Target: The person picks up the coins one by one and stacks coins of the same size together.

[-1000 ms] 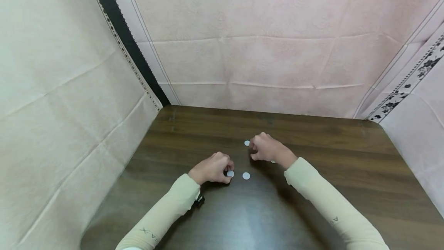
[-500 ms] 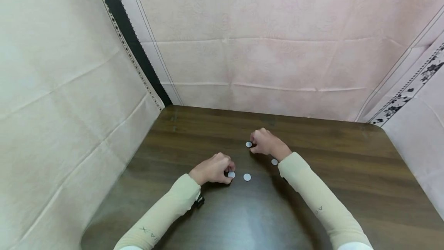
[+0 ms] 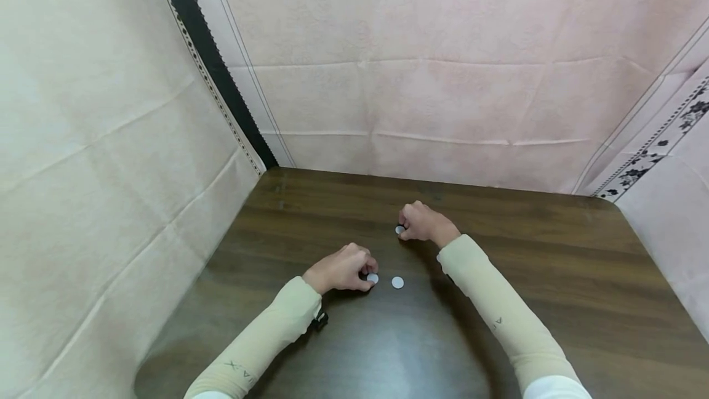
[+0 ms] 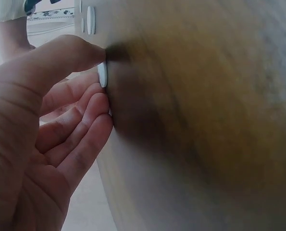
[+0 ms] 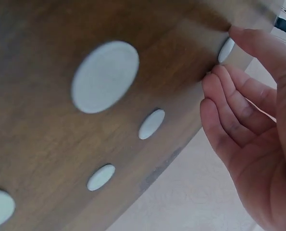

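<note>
- The left hand (image 3: 342, 268) pinches the left disc (image 3: 373, 279) between thumb and fingers, probably edgewise because it sits flat or nearly so on the desk (image 3: 554, 276).
- The middle disc (image 3: 397, 282) lies just beside it, touched by neither hand; the gap seems to leave fingers room.
- Farther across, the far disc (image 3: 400, 229) is at the desk surface.
- The right hand (image 3: 425, 225) grips that one's rim, likely since it's so thin.

I'm pinching with my left hand (image 3: 341, 268) at lower center, right hand (image 3: 424, 224) slightly higher, rightward. Forearms (image 3: 501, 310) are slanting inward from bottom edge.
</note>
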{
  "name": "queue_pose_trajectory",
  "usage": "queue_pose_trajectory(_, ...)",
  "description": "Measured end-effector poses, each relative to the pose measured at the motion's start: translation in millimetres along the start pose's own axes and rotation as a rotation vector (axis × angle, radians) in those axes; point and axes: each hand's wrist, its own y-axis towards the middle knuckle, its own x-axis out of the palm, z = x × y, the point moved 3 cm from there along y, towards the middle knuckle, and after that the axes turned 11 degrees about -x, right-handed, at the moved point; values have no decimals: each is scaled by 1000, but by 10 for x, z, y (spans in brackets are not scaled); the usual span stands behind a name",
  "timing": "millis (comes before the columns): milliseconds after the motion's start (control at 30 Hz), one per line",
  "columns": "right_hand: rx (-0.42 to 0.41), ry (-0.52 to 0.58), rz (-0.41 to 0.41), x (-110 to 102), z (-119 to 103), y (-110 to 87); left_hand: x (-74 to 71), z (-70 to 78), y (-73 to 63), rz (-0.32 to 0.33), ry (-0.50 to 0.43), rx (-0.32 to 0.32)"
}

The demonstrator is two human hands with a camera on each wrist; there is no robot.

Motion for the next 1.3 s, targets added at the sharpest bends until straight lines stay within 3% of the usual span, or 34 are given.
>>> queue_pose_trajectory(200, 22, 10, -23, -23, 3, 32, -2, -2, -4, 1, -16, 5)
queue_pose_trajectory(833, -28, -21, -69, -75, 2, 149, 15, -22, -8, -2, -14, -22)
queue_pose_trajectory(1300, 7, -20, -76, -19, 68, 188, 17, -24, -11, -14, -39, -47)
